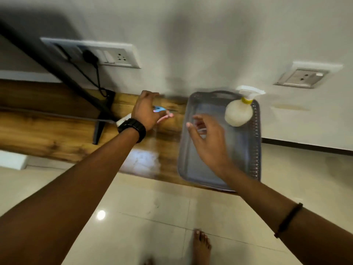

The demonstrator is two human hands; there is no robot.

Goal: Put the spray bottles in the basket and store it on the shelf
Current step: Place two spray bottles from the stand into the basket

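A grey plastic basket with perforated walls sits at the right end of a wooden shelf. Inside it, at the far right corner, lies a white spray bottle with a yellow collar and white trigger head. My left hand is closed around a second spray bottle with a blue and pink trigger, to the left of the basket; most of its body is hidden by my hand. My right hand hovers over the basket, fingers apart, holding nothing. The picture is motion-blurred.
A black TV stand leg and a cable stand on the shelf to the left. Wall sockets sit above, with another socket at the right. Beige floor tiles lie below, with my bare foot near the bottom edge.
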